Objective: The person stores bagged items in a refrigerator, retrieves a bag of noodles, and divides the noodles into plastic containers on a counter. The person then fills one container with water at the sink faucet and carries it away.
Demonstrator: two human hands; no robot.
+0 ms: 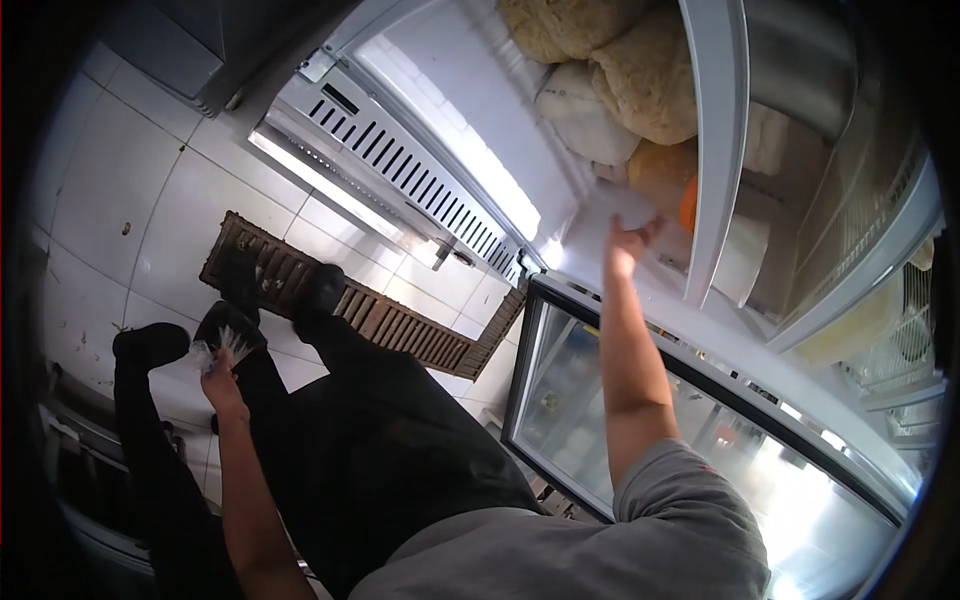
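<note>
My left hand (221,385) hangs low over the floor, its fingers closed round a small clear plastic bag (232,346) with thin whitish strips showing in it. What the strips are I cannot make out. My right hand (632,243) reaches into an open white fridge (470,120), fingers apart and slightly blurred. Just beyond its fingertips is a pale, smeared patch that I cannot name. Close by lie an orange-yellow bag (662,175) and an orange round edge (689,205). Above them sit large bags of beige contents (650,75) and a white bag (585,115).
A glass-fronted door (570,390) stands below the fridge interior. White dividers (722,150) cross the compartment, with a metal container (800,60) behind. A brown slatted drain grate (380,318) runs along the tiled floor (130,220). Another black-clothed leg and shoe (150,345) appear at left.
</note>
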